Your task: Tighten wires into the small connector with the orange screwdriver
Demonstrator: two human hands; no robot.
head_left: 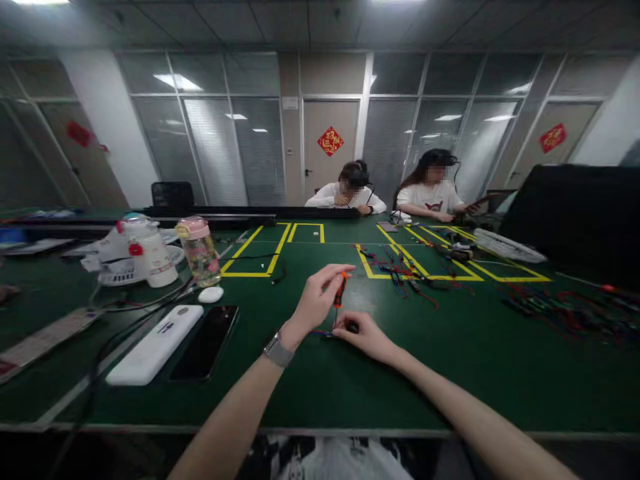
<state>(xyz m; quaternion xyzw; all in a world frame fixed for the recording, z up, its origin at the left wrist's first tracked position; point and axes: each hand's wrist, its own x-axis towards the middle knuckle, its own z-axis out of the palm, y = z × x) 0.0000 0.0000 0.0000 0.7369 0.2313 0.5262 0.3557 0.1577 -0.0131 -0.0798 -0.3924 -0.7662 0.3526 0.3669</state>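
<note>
A small orange-handled screwdriver [341,291] stands nearly upright near the middle of the green desk [350,380], its tip pointing down at a small dark part [351,327] with thin coloured wires [320,332] trailing off to the left. The left hand [316,299], with a watch [278,351] on its wrist, has its fingers [336,270] closed around the screwdriver's handle. The right hand [364,333] lies low on the desk, its fingers pinched together on the dark part, pressing it against the surface. To the left, well apart from the hands, a black phone [205,343] lies flat just beside a long white box [156,344], with a small white oval object [211,294] near their far ends. Further back on the left stand a clear bottle with a pink lid [199,250] and a white bottle [149,251], with black cables [140,303] running across the desk in front of them. Beyond the hands, yellow tape lines [260,257] mark out rectangles on the desk, and a loose bundle of red and blue wires [405,273] lies across one of them. More tangled wires [565,310] spread over the right side. Nothing lies between the hands and the near edge of the desk. At the far side two other people [435,190] sit, their hands down on the desk before them, with a glass partition and a door behind them
</note>
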